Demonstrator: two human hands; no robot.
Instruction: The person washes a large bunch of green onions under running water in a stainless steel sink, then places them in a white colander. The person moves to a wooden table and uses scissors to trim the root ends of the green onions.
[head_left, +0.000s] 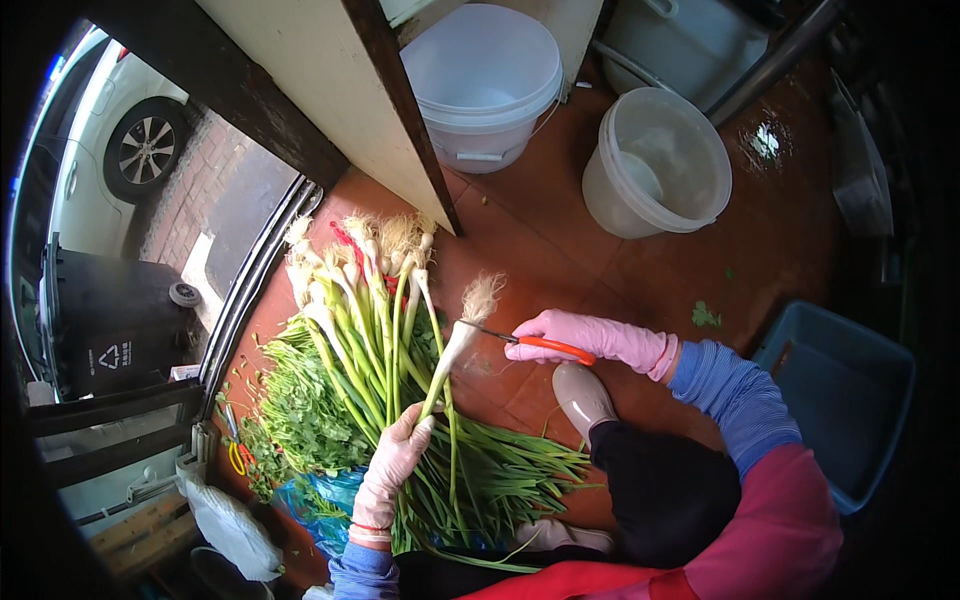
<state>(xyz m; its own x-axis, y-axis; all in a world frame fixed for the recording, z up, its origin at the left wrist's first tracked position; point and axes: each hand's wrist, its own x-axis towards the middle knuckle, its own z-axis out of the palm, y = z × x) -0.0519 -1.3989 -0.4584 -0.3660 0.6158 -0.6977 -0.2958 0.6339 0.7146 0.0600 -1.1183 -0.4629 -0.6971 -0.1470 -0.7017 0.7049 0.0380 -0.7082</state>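
My left hand (397, 450), in a pale rubber glove, grips the green stem of a green garlic stalk (452, 352) whose white end and roots point up and away. Orange-handled scissors (551, 345) are in my right hand (574, 337), in a pink glove, with their blades at the stalk's white end just below the roots. Beside and under the stalk lies a pile of more such stalks (360, 285) with a red tie among them. Leafy coriander-like herbs (307, 397) lie left of the pile, partly over a blue plastic bag (334, 491).
A white bucket (480, 135) and a translucent bucket (656, 165) stand on the tiled floor. The blue tub (832, 405) is at the right. Yellow-handled scissors (238, 450) lie near the door track (262, 270). A panel edge (405, 112) juts in above the pile.
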